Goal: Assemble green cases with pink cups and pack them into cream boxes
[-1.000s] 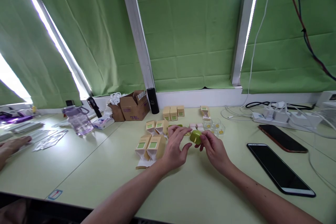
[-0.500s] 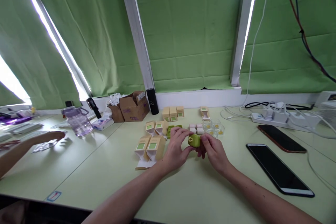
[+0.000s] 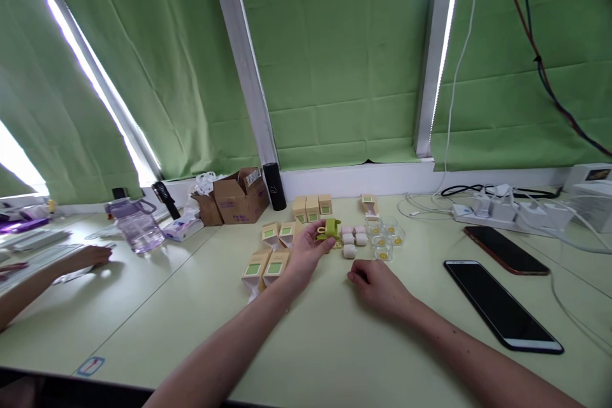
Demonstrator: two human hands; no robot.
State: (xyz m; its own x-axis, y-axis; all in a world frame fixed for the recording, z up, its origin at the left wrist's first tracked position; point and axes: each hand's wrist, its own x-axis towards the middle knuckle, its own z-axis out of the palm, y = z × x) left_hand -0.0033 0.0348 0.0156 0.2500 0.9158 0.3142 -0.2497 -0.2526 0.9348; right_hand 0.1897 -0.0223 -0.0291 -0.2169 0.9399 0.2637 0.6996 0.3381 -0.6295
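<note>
Between the thumb and fingers of my left hand [image 3: 306,252] is a small olive-green case with a loop [image 3: 331,227], held just above the table. My right hand [image 3: 377,284] rests on the table in a loose curl, apart from the case, and nothing shows in its fingers. Between and beyond my hands sit several pale pink roll-shaped pieces [image 3: 349,250]. Beside them is a group of clear little containers with yellow centres [image 3: 383,248]. Cardboard boxes with green labels [image 3: 255,268] stand left of my left hand, which partly hides some of them.
More small boxes [image 3: 312,207] stand at the back, beside a black cylinder [image 3: 274,187] and a brown carton [image 3: 241,196]. Two phones [image 3: 502,306] and a power strip [image 3: 507,220] lie at right. At left are a purple bottle [image 3: 136,226] and another person's hand [image 3: 90,257].
My hands have moved apart. The right one has let go of the green case and drawn back toward me; the left has carried it left and away. One pink piece and one clear container now show nearer me.
</note>
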